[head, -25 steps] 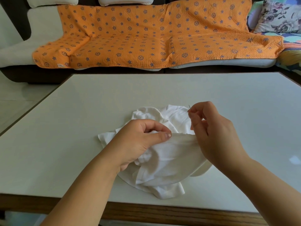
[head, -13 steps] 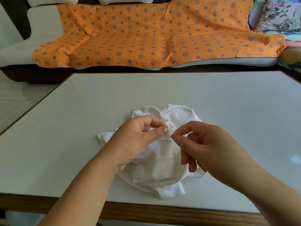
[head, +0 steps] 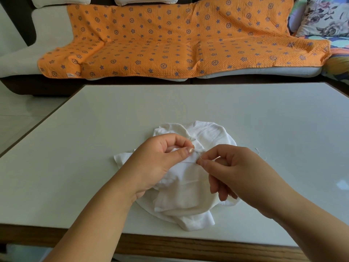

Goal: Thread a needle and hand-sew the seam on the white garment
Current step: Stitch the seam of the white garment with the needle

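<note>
The white garment (head: 188, 190) lies crumpled near the front edge of the white table (head: 94, 148). My left hand (head: 158, 161) pinches a raised fold of the cloth between thumb and forefinger. My right hand (head: 236, 171) pinches a thin needle (head: 199, 157) right beside that fold, its tip at the cloth edge by my left thumb. A fine white thread (head: 261, 154) trails over the table behind my right hand. My remaining right fingers curl down over the garment.
An orange blanket with blue stars (head: 170, 40) covers a sofa behind the table. Floral cushions (head: 324, 17) sit at the far right. The table's wooden front edge (head: 188, 246) runs just below the garment. Pale floor shows at the left.
My right hand came down from a raised position at the garment's right and moved left to the fold. The needle now meets the cloth beside my left thumb. My left hand kept its pinch.
</note>
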Demonstrator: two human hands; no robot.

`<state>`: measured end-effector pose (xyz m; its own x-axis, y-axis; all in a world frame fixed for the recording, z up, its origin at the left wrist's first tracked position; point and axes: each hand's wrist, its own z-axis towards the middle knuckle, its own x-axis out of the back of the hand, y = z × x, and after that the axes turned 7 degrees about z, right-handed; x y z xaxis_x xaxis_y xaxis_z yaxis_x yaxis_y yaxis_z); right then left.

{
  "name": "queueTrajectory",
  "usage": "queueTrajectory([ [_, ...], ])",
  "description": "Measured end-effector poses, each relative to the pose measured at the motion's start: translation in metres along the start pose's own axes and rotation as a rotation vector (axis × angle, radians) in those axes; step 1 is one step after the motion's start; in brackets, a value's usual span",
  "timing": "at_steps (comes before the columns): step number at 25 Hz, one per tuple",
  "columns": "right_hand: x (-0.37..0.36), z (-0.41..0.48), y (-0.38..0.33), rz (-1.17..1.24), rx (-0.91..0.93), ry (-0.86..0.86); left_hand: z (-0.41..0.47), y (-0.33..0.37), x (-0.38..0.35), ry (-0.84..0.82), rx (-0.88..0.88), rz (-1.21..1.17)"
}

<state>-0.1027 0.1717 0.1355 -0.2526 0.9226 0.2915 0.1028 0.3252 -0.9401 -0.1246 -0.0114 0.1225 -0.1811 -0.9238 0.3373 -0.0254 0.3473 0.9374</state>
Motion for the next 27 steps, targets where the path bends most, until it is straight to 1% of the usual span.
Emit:
queueTrajectory([
  [13,0.0015,-0.0006,-0.0019,0.017,-0.007,-0.010,0.0004,-0.0013,0.0011,-0.012,-0.004,-0.025],
  [20,-0.0004,-0.0006,-0.0011,0.007,-0.019,-0.009,-0.0017,0.0000,0.0011,-0.025,-0.035,0.024],
  [27,-0.0058,0.0028,0.0027,0.004,-0.010,0.048,-0.0031,0.0018,-0.0039,-0.039,-0.081,0.119],
])
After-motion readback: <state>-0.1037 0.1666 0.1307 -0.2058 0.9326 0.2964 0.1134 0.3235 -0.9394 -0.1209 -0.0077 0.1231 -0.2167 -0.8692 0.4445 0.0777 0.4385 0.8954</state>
